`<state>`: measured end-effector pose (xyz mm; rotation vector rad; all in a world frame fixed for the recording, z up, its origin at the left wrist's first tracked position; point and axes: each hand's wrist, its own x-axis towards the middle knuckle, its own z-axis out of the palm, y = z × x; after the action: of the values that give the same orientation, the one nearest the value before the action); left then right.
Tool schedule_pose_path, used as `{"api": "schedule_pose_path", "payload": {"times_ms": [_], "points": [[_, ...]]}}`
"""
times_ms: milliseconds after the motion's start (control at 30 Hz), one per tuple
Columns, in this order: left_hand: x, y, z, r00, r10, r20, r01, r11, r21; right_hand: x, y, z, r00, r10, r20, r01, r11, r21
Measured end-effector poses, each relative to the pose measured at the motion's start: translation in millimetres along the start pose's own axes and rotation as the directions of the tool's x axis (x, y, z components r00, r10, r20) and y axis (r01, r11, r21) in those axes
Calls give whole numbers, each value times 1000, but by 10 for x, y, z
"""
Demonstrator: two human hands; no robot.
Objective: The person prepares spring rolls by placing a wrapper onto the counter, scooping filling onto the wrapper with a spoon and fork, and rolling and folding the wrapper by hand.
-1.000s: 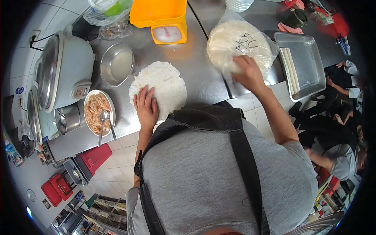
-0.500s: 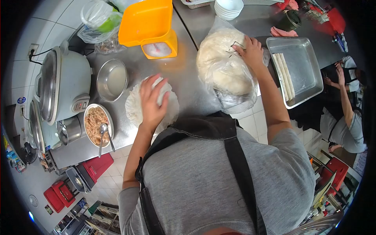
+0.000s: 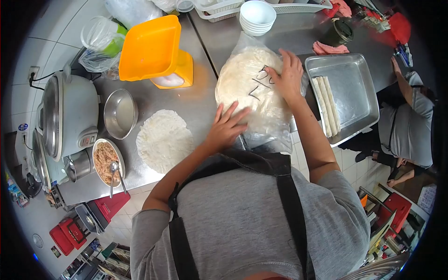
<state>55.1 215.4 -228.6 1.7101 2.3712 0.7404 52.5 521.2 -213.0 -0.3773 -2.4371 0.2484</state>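
Note:
A clear plastic bag (image 3: 254,84) with black writing holds a stack of pale round wrappers on the steel counter. Spread fingers of my left hand (image 3: 226,128) touch its lower left edge. On its upper right side rests my right hand (image 3: 288,77), fingers apart. To the left lies a loose, pale round wrapper stack (image 3: 164,141), dusted white and untouched. An oval bowl of minced filling (image 3: 106,161) with two spoons stands beyond it, below a metal bowl of whitish liquid (image 3: 120,114). Several pale rolls (image 3: 326,106) lie along the left side of a metal tray (image 3: 357,98).
A yellow scale (image 3: 179,70) stands behind the loose wrappers. White bowls (image 3: 256,17) are stacked at the back, and a rice cooker (image 3: 70,114) is at the left. A pink cloth (image 3: 330,48) lies behind the tray. Another person (image 3: 406,121) is at the far right.
My left hand has left the loose wrappers and moved right onto the bag. The bag's writing shows again after its near part was lifted and folded. The view has shifted.

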Motion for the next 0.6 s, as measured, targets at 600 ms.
{"api": "schedule_pose_path", "payload": {"times_ms": [600], "points": [[-92,625,-763,595,-749,293,223,-196,-955,-1549,-476,-1035,325,-259,910,-859,321,398]]}}
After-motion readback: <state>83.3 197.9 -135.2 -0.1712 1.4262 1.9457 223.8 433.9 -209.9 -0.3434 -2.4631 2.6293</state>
